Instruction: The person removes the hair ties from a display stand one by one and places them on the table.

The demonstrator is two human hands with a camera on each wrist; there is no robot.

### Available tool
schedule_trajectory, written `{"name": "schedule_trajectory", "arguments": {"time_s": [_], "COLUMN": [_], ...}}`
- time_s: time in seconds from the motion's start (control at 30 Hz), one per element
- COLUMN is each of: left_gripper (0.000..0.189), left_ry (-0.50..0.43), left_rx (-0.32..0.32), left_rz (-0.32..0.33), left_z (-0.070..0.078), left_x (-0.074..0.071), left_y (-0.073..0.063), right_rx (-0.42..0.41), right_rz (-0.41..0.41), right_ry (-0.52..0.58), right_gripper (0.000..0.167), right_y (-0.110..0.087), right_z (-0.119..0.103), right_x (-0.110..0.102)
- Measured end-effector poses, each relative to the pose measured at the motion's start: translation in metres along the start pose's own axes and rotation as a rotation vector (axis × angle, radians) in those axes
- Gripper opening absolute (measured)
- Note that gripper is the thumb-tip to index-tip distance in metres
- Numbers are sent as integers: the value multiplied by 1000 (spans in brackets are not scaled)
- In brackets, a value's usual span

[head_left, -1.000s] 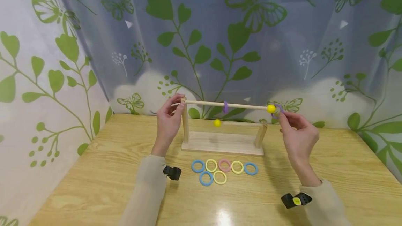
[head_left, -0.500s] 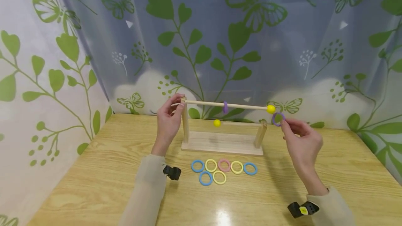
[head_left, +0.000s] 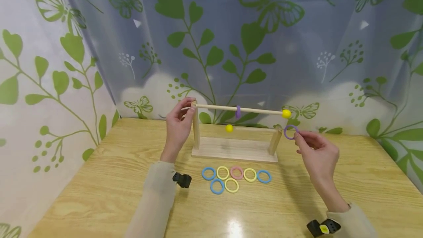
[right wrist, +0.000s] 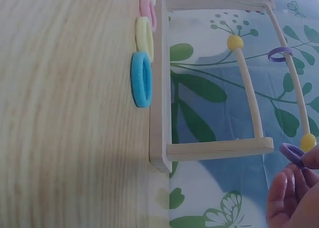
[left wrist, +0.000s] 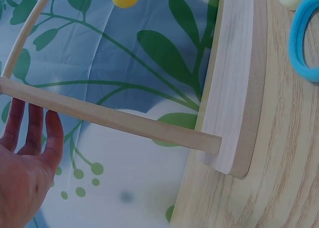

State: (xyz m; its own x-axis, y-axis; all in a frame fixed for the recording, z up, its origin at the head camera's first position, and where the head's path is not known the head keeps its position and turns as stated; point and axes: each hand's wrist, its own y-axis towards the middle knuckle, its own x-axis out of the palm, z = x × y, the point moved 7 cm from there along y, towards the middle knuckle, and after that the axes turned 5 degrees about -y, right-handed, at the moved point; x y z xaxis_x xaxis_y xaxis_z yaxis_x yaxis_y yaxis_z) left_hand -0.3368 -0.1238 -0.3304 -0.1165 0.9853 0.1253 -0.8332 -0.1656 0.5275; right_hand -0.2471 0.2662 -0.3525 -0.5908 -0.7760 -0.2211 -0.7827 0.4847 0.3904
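Observation:
My right hand (head_left: pixel 318 157) pinches a purple ring (head_left: pixel 285 133) between thumb and fingers. The ring hangs just below and apart from the yellow ball (head_left: pixel 286 114) that tips the upper rod (head_left: pixel 261 111) of a wooden stand (head_left: pixel 231 153). Another purple ring (head_left: pixel 238 112) hangs around the middle of that rod. At the stand's left post (head_left: pixel 196 131), my left hand (head_left: pixel 178 126) grips the top with thumb and fingers; in the left wrist view the fingers lie behind the post. A second yellow ball (head_left: pixel 229 128) ends the lower rod, which comes from the shorter right post (head_left: pixel 274 143).
Several rings lie flat on the wooden table (head_left: pixel 109 194) before the stand: blue ones such as the right-hand blue ring (head_left: pixel 258 177), yellow ones such as the front yellow ring (head_left: pixel 226 187), and one pink ring (head_left: pixel 231 175). A patterned curtain (head_left: pixel 211 28) stands behind.
The right hand has lowered the purple ring from beside the upper rod's yellow ball to below it, moving slightly right at first. The left hand keeps its hold on the post.

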Motion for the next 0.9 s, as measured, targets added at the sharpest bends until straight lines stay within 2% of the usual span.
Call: {"name": "schedule_trajectory", "arguments": {"time_s": [0.6,0.9], "left_gripper": [26,26], "left_ry": [3,-4], "left_rx": [2,-1], "left_rz": [-6,-4], "left_z": [0,0], "left_x": [1,0], "left_y": [0,0], "right_rx": [44,69], "right_rz": [-117,-224], "right_ry": [-56,-98], "right_gripper": [19,24], "right_y": [-12,-21], "right_z": [8,9], "right_x": [6,14]}}
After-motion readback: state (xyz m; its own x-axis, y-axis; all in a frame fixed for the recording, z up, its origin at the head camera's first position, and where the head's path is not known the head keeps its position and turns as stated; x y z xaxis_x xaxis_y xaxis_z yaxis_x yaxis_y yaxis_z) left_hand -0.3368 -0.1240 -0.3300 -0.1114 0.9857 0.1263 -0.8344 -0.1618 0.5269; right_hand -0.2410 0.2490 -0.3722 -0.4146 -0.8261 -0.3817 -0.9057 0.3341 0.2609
